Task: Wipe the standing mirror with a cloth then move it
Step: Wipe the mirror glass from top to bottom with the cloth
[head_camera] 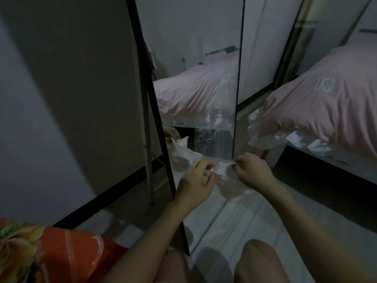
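Grip: left hand and right hand each pinch the cloth.
Mirror: upright, directly beyond cloth; hands equally near.

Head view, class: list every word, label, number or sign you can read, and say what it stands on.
No text can be read.
White patch on the pink bed cover: dark marks, too blurred to read.
Mirror, cloth: no lettering seen.

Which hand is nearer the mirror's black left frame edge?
The left hand, pinching the white cloth beside the frame; the right hand grips the cloth's other end farther right.
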`<act>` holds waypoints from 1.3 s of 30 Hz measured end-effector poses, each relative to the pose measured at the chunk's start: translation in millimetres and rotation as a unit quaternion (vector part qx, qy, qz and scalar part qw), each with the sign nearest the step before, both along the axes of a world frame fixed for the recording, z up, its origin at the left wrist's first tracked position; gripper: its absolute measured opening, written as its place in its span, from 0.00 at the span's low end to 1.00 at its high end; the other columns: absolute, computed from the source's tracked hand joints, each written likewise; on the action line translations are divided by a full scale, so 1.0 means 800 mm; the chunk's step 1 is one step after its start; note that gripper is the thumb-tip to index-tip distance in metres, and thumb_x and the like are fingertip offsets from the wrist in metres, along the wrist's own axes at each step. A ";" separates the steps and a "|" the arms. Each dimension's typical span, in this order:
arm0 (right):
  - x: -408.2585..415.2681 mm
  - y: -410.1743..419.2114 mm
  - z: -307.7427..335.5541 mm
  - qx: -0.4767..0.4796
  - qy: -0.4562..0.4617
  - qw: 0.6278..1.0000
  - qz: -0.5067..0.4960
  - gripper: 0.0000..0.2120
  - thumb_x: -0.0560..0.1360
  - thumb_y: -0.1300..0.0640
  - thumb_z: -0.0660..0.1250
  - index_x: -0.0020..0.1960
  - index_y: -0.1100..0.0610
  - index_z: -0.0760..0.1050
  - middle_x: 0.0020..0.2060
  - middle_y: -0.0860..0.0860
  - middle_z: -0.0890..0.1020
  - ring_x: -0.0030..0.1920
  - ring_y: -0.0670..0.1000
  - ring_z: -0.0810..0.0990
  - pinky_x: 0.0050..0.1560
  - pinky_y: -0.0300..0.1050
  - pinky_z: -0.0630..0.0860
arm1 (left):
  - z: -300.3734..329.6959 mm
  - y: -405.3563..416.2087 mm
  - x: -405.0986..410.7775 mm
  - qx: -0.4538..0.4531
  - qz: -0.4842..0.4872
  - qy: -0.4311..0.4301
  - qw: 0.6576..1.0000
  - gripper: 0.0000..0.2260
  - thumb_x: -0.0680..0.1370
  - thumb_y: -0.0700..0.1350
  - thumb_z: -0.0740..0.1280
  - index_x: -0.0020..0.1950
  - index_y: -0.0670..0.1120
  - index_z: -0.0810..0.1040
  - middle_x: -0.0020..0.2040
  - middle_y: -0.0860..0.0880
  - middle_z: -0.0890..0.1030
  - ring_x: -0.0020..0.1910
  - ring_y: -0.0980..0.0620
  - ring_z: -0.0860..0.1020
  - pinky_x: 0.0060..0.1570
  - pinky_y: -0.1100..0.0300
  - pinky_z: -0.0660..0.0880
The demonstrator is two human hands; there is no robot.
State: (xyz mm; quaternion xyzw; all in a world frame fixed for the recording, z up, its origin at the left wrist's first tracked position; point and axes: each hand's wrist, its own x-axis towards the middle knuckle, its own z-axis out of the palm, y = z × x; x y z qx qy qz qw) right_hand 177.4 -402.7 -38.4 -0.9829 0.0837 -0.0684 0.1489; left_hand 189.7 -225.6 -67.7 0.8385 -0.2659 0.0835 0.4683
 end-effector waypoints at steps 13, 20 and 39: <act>-0.034 -0.018 0.008 0.245 0.069 0.958 0.131 0.07 0.75 0.58 0.64 0.40 0.52 0.77 0.38 0.49 0.76 0.40 0.46 0.75 0.43 0.37 0.71 | -0.018 -0.046 -0.016 0.006 -0.074 0.202 0.977 0.24 0.76 0.44 0.67 0.71 0.45 0.65 0.66 0.47 0.71 0.65 0.51 0.70 0.60 0.62 0.68; -0.047 -0.034 0.009 0.337 0.020 0.936 0.099 0.09 0.76 0.59 0.63 0.38 0.51 0.76 0.38 0.49 0.78 0.39 0.45 0.77 0.42 0.39 0.72 | -0.012 -0.054 0.000 -0.007 -0.198 0.243 0.950 0.19 0.73 0.45 0.69 0.61 0.49 0.69 0.63 0.51 0.67 0.61 0.52 0.67 0.53 0.65 0.67; -0.029 -0.047 -0.023 0.439 0.024 0.892 -0.102 0.14 0.79 0.50 0.57 0.62 0.54 0.70 0.62 0.53 0.70 0.61 0.55 0.70 0.65 0.54 0.66 | -0.026 -0.040 0.007 0.020 -0.132 0.126 0.983 0.03 0.79 0.41 0.62 0.46 0.47 0.73 0.43 0.51 0.75 0.47 0.50 0.76 0.50 0.57 0.74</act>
